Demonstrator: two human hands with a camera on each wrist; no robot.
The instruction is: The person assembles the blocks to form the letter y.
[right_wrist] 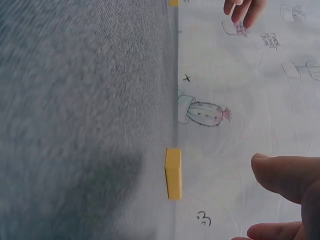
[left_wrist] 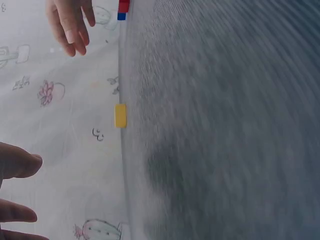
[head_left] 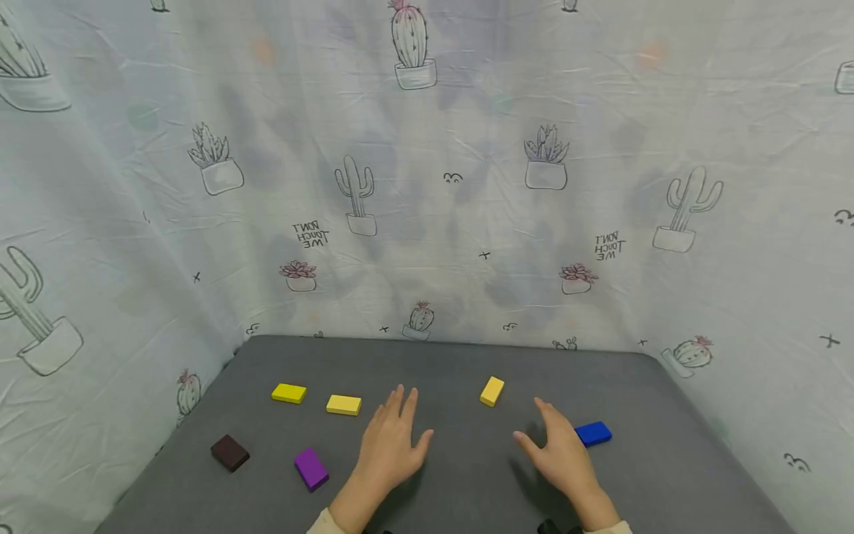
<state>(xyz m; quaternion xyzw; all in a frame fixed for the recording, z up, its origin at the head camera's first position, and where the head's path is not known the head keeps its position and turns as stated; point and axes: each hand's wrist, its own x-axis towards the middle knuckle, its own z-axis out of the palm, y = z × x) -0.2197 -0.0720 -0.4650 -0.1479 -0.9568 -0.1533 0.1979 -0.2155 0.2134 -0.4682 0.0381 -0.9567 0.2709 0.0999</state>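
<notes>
My left hand [head_left: 392,445] hovers over the middle of the grey table, fingers straight and thumb spread, holding nothing. A pale yellow block [head_left: 344,405] lies nearest it, to its left. To the right, my right hand [head_left: 562,452] is also raised with extended fingers and nothing in it. Beside it sits a blue block [head_left: 593,433], partly covered by that hand. Another yellow block [head_left: 492,391] lies beyond the gap between the hands, seen too in the right wrist view. A red block [left_wrist: 124,6] shows only at the left wrist view's top edge.
On the left side of the grey table [head_left: 467,489] lie a bright yellow block [head_left: 289,393], a purple block [head_left: 311,469] and a dark brown block [head_left: 230,453]. A white curtain [head_left: 454,222] printed with cacti surrounds the table's back and sides.
</notes>
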